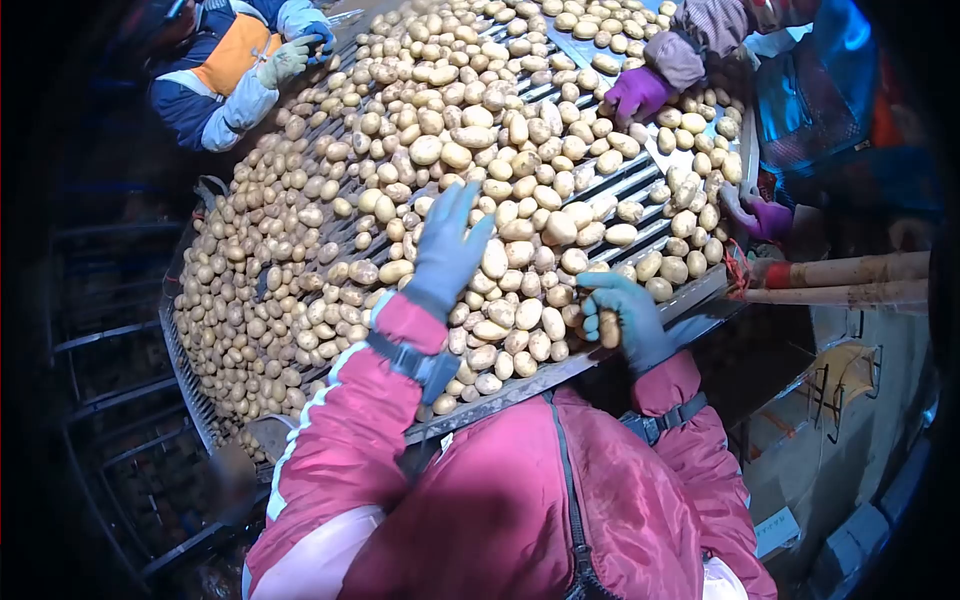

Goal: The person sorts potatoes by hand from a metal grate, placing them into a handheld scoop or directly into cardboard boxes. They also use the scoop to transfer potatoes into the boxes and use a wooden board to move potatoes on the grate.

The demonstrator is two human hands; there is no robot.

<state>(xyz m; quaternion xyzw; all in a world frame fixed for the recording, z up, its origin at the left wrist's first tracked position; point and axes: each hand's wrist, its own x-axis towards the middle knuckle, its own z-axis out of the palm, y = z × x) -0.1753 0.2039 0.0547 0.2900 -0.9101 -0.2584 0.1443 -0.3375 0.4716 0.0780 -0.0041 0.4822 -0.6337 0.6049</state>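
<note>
Potatoes (425, 150) lie heaped across a slatted sorting table (600, 185). My left hand (447, 250), in a blue-grey glove, rests over the middle of the heap with its fingers stretched out and apart. No potato shows in its grasp. Near the front right edge, my right hand (628, 312), in a similar glove, curls its fingers around a potato (608, 328). Part of that potato is hidden by the glove. Other potatoes (540, 345) lie just left of this hand.
Across the table at the right, a person reaches in with purple gloves (640, 95). Another person with a pale glove (285, 63) stands at the back left. A metal rim (520, 388) borders my side, and poles (850, 270) jut out at the right.
</note>
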